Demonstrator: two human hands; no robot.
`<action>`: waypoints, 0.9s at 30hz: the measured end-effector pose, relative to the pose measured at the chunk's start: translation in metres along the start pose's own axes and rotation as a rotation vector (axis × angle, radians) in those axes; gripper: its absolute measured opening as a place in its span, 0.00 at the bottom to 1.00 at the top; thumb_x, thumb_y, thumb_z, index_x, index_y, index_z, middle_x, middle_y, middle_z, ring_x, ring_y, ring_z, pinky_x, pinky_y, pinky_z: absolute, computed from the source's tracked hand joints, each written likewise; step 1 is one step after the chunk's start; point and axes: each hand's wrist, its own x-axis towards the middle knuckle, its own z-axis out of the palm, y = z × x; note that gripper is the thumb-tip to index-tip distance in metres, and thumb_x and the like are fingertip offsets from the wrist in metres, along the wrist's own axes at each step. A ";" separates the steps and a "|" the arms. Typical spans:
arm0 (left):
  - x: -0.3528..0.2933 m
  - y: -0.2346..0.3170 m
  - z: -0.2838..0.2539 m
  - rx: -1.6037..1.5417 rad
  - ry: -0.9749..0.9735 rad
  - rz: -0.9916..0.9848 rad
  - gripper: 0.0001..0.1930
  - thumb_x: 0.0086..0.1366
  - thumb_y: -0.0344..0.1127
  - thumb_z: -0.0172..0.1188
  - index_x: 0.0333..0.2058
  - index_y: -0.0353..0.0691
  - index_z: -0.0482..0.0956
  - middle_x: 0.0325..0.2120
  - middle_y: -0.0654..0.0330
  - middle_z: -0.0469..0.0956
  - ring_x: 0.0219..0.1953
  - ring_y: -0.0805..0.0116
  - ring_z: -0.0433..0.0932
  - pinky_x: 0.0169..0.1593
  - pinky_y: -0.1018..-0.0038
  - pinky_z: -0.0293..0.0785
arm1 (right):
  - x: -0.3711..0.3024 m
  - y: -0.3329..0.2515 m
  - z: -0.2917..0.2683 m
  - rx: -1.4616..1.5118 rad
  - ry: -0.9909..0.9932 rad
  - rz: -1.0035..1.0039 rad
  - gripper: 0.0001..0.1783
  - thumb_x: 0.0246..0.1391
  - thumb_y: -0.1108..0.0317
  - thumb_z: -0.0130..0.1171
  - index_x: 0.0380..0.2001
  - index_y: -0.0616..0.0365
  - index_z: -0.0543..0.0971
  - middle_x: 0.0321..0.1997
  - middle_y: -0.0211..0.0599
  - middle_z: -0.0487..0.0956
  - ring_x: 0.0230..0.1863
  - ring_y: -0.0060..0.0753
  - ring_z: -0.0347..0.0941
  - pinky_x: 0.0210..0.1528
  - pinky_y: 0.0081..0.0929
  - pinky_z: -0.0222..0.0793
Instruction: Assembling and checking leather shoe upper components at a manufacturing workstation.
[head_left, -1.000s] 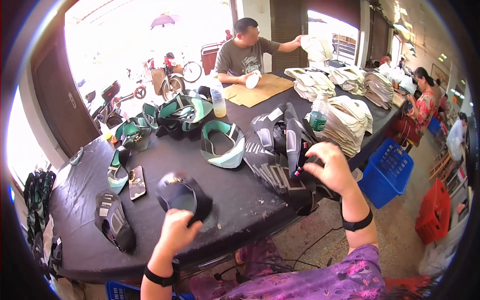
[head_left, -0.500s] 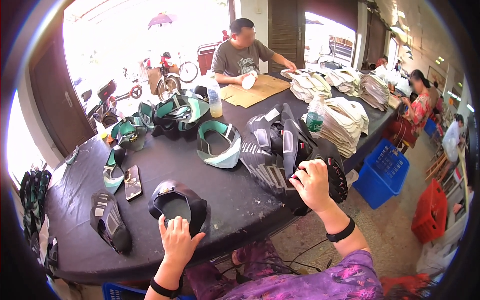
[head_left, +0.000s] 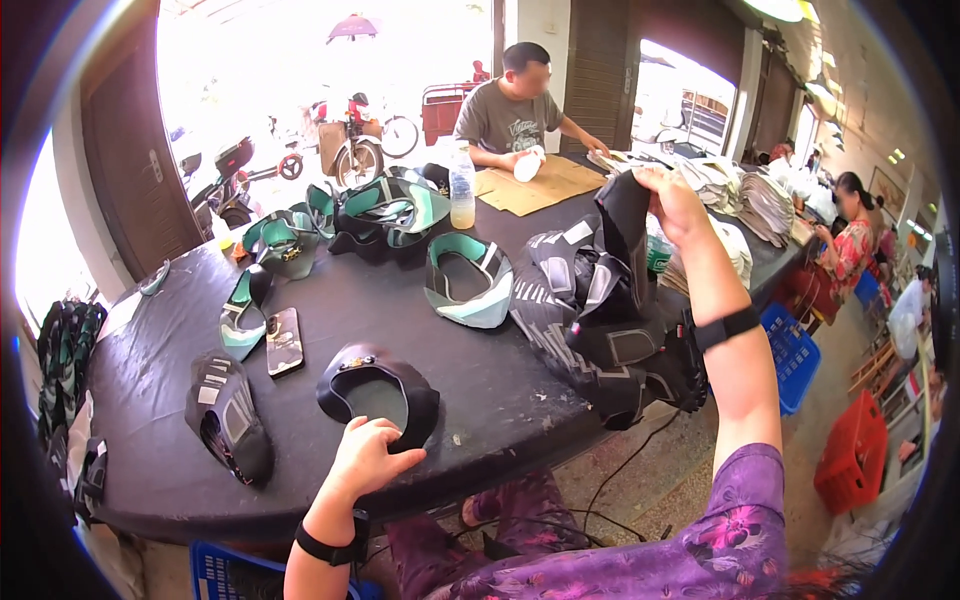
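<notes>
My left hand point(head_left: 368, 455) rests on the near edge of a black curved shoe upper piece point(head_left: 378, 392) lying flat on the black table point(head_left: 480, 400). My right hand point(head_left: 672, 200) is raised high and grips a black shoe upper piece point(head_left: 624, 232), lifted off the pile of black and grey shoe uppers point(head_left: 600, 330) at the table's right edge. A black wristband sits on each forearm.
A phone point(head_left: 283, 340), a black-grey upper stack point(head_left: 228, 415), teal and black uppers point(head_left: 465, 280) and a plastic bottle point(head_left: 461, 190) are on the table. A seated person point(head_left: 512, 110) works at the far end. Blue point(head_left: 795, 355) and red point(head_left: 850, 455) crates stand at the right.
My right hand has risen from the pile, pulling one black piece up with it. My left hand has set its black piece flat on the table and slid to its near edge.
</notes>
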 end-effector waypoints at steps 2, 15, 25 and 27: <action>0.000 0.000 -0.002 0.031 -0.014 -0.002 0.22 0.45 0.51 0.61 0.29 0.34 0.79 0.32 0.58 0.76 0.40 0.64 0.73 0.57 0.63 0.52 | 0.021 -0.004 0.020 0.030 0.040 -0.074 0.12 0.48 0.66 0.55 0.35 0.60 0.73 0.32 0.29 0.75 0.31 0.19 0.69 0.35 0.17 0.63; -0.040 -0.013 -0.033 -0.114 0.483 -0.046 0.20 0.43 0.33 0.64 0.36 0.31 0.72 0.34 0.49 0.74 0.40 0.50 0.71 0.47 0.65 0.65 | -0.088 0.092 0.217 -0.727 -0.677 -0.649 0.08 0.44 0.64 0.54 0.24 0.58 0.71 0.29 0.42 0.71 0.35 0.46 0.69 0.36 0.37 0.66; -0.060 0.002 -0.069 0.055 0.490 0.145 0.18 0.41 0.28 0.62 0.35 0.33 0.73 0.30 0.53 0.74 0.36 0.56 0.72 0.56 0.60 0.54 | -0.174 0.122 0.215 -0.459 -0.835 -0.529 0.22 0.44 0.60 0.59 0.41 0.61 0.71 0.52 0.46 0.67 0.48 0.44 0.67 0.53 0.30 0.59; -0.062 0.020 -0.064 0.088 0.504 0.231 0.14 0.40 0.30 0.63 0.29 0.36 0.73 0.30 0.55 0.74 0.34 0.58 0.73 0.56 0.56 0.53 | -0.169 0.114 0.209 -0.192 -0.789 -0.117 0.26 0.48 0.59 0.57 0.47 0.62 0.68 0.53 0.45 0.67 0.51 0.40 0.67 0.54 0.28 0.59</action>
